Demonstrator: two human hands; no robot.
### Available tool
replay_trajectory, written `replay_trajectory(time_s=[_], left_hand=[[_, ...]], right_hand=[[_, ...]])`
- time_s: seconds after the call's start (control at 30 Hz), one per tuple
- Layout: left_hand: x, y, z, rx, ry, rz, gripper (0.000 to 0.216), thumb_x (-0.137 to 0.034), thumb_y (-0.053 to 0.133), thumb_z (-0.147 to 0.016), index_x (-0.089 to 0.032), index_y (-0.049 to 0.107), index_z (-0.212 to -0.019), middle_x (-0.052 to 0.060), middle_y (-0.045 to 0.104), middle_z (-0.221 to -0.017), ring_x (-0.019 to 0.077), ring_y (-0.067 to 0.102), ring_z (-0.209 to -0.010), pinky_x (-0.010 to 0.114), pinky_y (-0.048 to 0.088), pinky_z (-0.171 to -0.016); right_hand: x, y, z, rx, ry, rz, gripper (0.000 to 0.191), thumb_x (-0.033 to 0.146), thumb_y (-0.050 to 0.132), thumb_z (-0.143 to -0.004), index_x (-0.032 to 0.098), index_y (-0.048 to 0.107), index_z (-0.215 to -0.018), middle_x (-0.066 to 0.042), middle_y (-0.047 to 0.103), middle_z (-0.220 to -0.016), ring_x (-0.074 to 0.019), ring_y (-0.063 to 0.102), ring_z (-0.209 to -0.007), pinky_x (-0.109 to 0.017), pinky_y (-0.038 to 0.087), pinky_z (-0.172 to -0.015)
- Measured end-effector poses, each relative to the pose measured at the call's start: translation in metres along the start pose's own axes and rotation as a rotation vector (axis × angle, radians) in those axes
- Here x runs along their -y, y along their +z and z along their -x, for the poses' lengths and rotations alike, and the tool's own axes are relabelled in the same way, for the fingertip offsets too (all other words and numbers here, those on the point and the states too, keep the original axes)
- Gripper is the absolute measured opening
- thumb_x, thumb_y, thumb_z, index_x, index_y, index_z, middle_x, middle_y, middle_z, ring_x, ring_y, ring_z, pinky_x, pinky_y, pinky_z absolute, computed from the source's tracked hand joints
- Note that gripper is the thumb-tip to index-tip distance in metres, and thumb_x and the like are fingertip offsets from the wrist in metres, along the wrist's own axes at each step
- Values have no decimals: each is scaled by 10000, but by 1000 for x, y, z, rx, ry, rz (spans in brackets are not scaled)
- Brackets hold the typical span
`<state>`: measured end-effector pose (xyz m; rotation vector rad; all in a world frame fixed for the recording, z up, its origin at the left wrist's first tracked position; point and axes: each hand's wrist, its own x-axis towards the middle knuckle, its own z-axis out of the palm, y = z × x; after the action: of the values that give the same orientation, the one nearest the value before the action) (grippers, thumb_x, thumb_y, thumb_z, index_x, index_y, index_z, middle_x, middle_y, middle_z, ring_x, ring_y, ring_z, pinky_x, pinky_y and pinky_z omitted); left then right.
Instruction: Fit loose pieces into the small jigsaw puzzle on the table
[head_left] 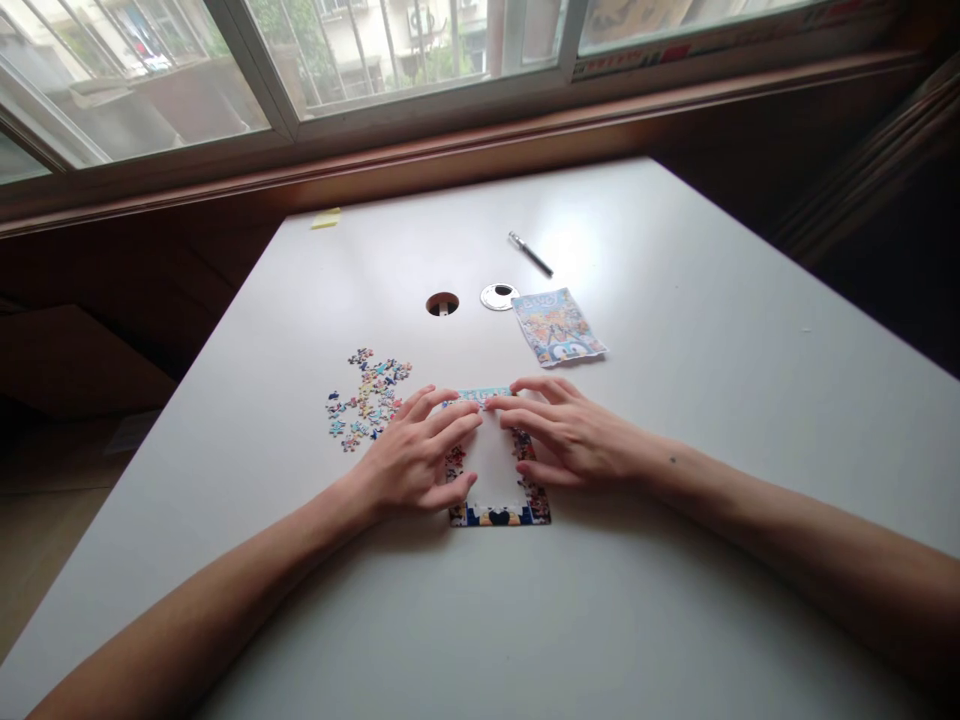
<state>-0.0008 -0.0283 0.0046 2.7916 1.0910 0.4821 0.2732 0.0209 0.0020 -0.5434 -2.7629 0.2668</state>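
Both forearms stretched forward, palms down. Left hand (416, 455) and right hand (574, 435) flat, grip spread, fingertips meeting on the top edge of the half-built colourful jigsaw frame (499, 515) at mid white counter (712, 380). Loose pile of small puzzle pieces (367, 400) just left; printed picture card (557, 326) beyond.

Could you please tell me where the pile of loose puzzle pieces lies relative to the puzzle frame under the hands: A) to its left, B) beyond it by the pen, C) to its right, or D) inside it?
A: the loose puzzle pieces lie left of the puzzle frame, beside the left hand.
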Motion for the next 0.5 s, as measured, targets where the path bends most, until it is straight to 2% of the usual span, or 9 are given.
replay_trajectory(time_s=[0.2,0.5], left_hand=[[2,0,1,-6,25,4,575,-426,556,-870,-184,455,-1382,106,470,-1493,312,397,-1376,517,271,-1186],[-1,-2,-1,7,-1,34,552,-434,563,-861,-217,468,-1360,63,516,-1460,325,402,-1335,540,271,-1170]], right_hand=[[-1,0,3,-16,2,-18,349,331,585,-918,196,516,-1233,-88,492,-1483,-351,347,-1355,-537,357,-1081],[-2,0,0,16,11,-40,334,387,597,-917,205,530,-1189,-81,517,-1460,-356,404,-1289,-548,371,-1051]])
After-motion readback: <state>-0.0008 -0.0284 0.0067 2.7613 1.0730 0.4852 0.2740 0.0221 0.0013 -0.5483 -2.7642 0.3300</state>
